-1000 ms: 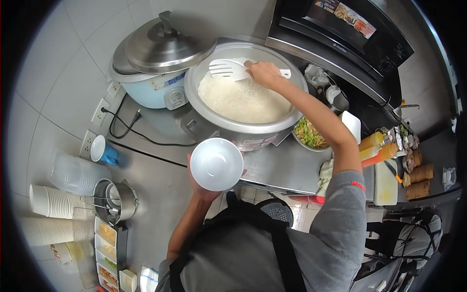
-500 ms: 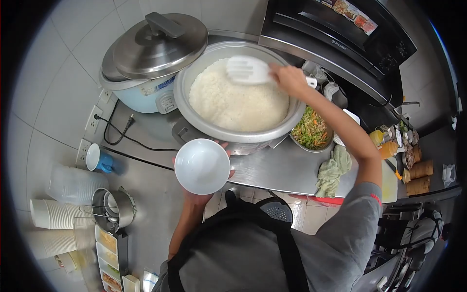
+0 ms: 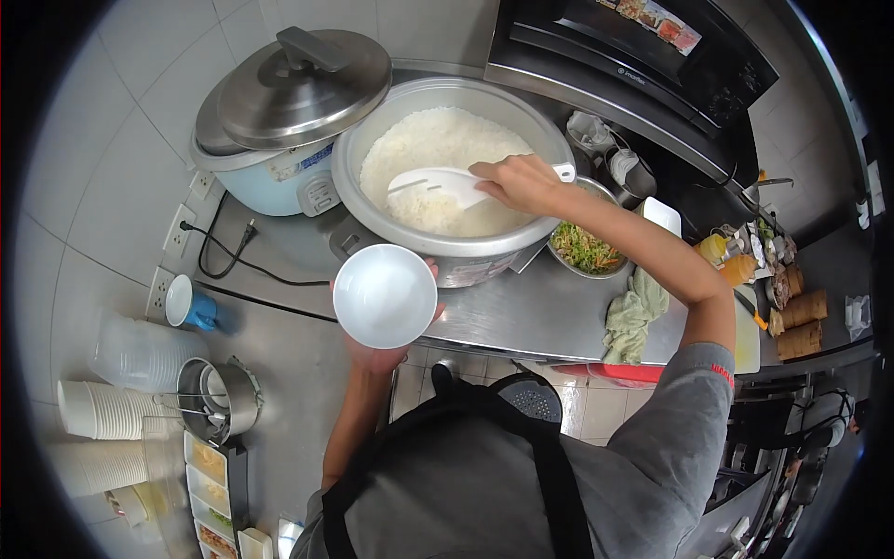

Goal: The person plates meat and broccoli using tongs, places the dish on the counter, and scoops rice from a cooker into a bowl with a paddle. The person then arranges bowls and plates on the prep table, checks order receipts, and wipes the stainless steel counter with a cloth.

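Note:
My left hand (image 3: 377, 354) holds up a white bowl (image 3: 386, 296) from below, its fingers curled around the sides; no food shows inside. In my right hand (image 3: 521, 183) is a white rice paddle (image 3: 438, 186), gripped by its handle. The paddle's blade is low over the cooked rice (image 3: 447, 135), near the front of the pot, and some rice lies just beside it. A large open rice cooker (image 3: 349, 177) holds the rice and stands directly beyond the bowl.
A second cooker (image 3: 261, 186) with a steel lid (image 3: 307, 88) stands at left. Shredded vegetables (image 3: 582, 247) in a bowl and a green cloth (image 3: 636, 317) lie right. Stacked containers (image 3: 144, 349), a steel pot (image 3: 219, 401) and a blue mug (image 3: 191, 306) line the left side.
My right hand has brought the rice paddle down and toward me, from the back of the pot to its front. The bowl has risen slightly in the view, still in my left hand.

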{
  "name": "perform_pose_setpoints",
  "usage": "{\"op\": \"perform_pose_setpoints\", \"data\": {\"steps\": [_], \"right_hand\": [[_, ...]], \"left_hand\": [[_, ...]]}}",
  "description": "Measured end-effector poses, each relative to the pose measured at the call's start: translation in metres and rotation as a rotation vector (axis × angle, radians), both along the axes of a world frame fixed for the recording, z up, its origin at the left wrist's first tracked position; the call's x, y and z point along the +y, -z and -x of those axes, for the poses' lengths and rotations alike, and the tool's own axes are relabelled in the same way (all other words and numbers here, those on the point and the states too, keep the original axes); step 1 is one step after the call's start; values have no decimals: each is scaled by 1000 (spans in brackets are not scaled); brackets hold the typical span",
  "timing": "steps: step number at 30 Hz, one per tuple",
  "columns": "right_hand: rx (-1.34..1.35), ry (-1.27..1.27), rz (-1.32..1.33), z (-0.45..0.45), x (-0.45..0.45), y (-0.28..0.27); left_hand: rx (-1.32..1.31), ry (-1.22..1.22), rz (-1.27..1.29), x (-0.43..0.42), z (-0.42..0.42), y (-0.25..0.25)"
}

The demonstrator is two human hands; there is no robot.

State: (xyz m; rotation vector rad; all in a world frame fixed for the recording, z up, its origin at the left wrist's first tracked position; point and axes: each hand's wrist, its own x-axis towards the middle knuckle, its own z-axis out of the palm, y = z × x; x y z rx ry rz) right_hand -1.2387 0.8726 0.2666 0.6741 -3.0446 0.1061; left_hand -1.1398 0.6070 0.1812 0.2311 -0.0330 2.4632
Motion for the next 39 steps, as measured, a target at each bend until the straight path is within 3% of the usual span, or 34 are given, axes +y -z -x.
{"op": "perform_pose_setpoints", "data": {"steps": [5,8,12,14,18,21,22,25,26,29,34,37,39], "right_hand": [[-5,-178,146,2,20,3],[-585,62,322,8,31,-11],[-886,172,482,17,45,-13],[-801,234,547,14,50,-19],[-624,259,764,7,55,-43],[-491,253,925,-2,39,-63],[-368,231,898,2,37,-59],[407,193,413,-10,8,-52],[473,245,263,-20,-5,-55],[684,77,222,-29,-10,-54],[380,263,491,-9,24,-54],[340,326,69,18,43,-14],[381,241,-24,30,48,8]], "left_hand": [[-102,-93,241,-14,-12,-9],[-79,-196,361,-29,-15,-27],[-54,-379,418,-38,3,-47],[-14,-377,353,-38,11,-71],[110,-459,581,-9,39,-98],[124,-388,560,31,72,-97],[120,-424,557,49,82,-97],[152,-478,502,85,108,-99],[171,-482,477,90,112,-99],[152,-459,457,89,117,-96],[6,-341,429,58,114,-80],[14,-367,444,39,104,-85],[13,-389,430,33,103,-88]]}}
